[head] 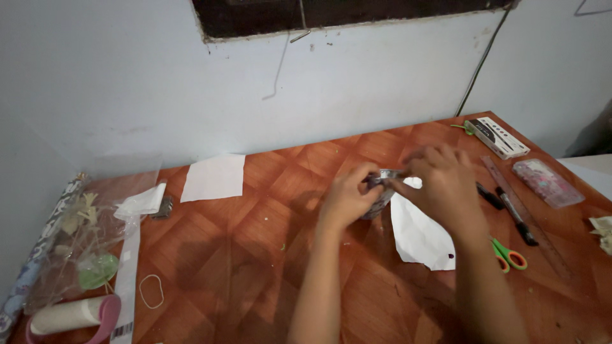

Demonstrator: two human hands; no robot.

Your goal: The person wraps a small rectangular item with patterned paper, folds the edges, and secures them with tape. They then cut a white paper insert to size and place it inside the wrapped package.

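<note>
Both my hands meet over the middle of the wooden table [255,255]. My left hand [347,199] and my right hand [443,181] pinch a small patterned paper piece [381,191] between their fingertips; most of it is hidden by the fingers. A white sheet of paper [417,239] with a cut, irregular edge lies on the table just below my right hand.
Orange-and-green scissors [509,256], a black pen [517,218], a ruler [529,220], a white box [497,137] and a patterned case [548,183] lie at the right. A white sheet [213,178], plastic wrap [95,236], a rubber band [152,291] and a roll [70,315] lie at the left.
</note>
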